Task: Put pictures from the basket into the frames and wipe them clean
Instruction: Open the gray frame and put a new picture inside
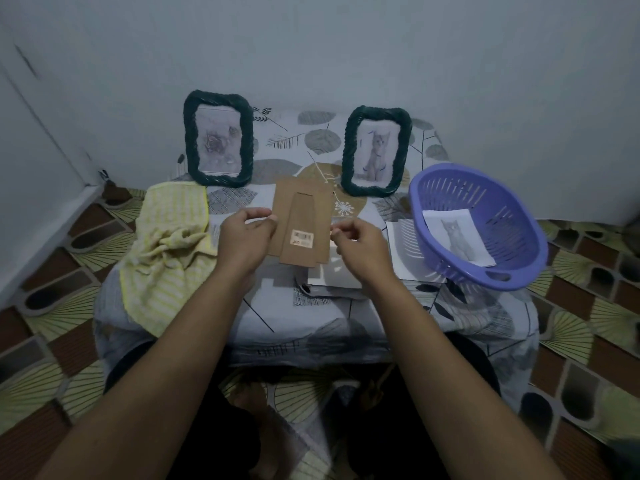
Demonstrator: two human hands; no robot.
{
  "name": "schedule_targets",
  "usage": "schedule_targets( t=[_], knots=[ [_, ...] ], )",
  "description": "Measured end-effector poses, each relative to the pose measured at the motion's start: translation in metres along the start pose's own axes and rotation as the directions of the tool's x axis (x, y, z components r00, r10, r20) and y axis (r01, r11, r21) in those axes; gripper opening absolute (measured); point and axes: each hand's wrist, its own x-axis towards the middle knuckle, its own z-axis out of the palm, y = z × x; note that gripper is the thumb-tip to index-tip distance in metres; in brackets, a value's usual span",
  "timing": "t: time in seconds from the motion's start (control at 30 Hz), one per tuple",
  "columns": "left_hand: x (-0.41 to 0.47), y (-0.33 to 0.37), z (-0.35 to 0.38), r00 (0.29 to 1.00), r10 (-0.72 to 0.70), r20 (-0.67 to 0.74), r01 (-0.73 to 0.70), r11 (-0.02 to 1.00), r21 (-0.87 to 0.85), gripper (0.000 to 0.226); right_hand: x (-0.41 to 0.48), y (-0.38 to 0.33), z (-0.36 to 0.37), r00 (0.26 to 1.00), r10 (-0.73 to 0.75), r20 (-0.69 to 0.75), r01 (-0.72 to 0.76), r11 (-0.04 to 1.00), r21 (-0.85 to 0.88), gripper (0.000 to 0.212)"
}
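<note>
Between my hands is a brown cardboard backing board with a folded stand and a price sticker, held above the low table. My left hand pinches its left edge and my right hand pinches its right edge with curled fingers. Two dark green woven frames stand at the back: the left frame shows a rose picture, the right frame a cat picture. A purple basket at the right holds another cat picture. A yellow checked cloth lies crumpled at the left.
A flat white sheet or pane lies on the leaf-patterned tablecloth under my hands. Another white sheet sticks out from under the basket. The wall is right behind the frames. Patterned floor surrounds the table.
</note>
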Motion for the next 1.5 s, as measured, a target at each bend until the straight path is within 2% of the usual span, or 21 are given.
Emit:
schedule_targets(
  t=[0.2,0.4,0.57,0.67,0.77,1.03,1.17,1.5],
  knots=[
    [-0.016,-0.009,0.033,0.999,0.008,0.04,-0.007,1.0,-0.021,0.008,0.004,0.018,-0.033,0.994,0.077,-0.081,-0.068,0.992,0.108,0.009],
    [-0.023,-0.028,0.053,0.999,-0.018,0.03,0.015,0.996,0.093,0.008,0.003,0.035,-0.047,0.989,0.13,-0.076,-0.128,0.991,0.029,0.011],
    [-0.027,-0.037,0.054,0.999,0.013,-0.041,0.005,0.911,0.413,0.013,0.003,0.045,-0.047,0.985,0.167,-0.036,-0.168,0.985,-0.024,0.004],
    [-0.031,-0.037,0.054,0.998,0.047,-0.037,-0.023,0.87,0.492,0.018,0.004,0.049,-0.047,0.984,0.175,-0.022,-0.176,0.981,-0.076,0.008],
    [-0.031,-0.042,0.055,0.997,0.071,-0.026,-0.048,0.857,0.513,0.019,0.005,0.054,-0.047,0.981,0.193,-0.025,-0.195,0.975,-0.109,0.006],
    [-0.031,-0.042,0.057,0.995,0.099,-0.033,-0.066,0.841,0.537,0.018,0.006,0.055,-0.041,0.977,0.206,-0.05,-0.212,0.951,-0.226,0.017],
    [-0.032,-0.041,0.055,0.994,0.104,-0.024,-0.075,0.845,0.529,0.017,0.001,0.05,-0.043,0.98,0.188,-0.058,-0.197,0.934,-0.297,0.005],
    [-0.033,-0.04,0.055,0.995,0.103,-0.014,-0.078,0.827,0.557,0.017,-0.004,0.044,-0.041,0.983,0.158,-0.089,-0.181,0.905,-0.385,0.014]
  ],
)
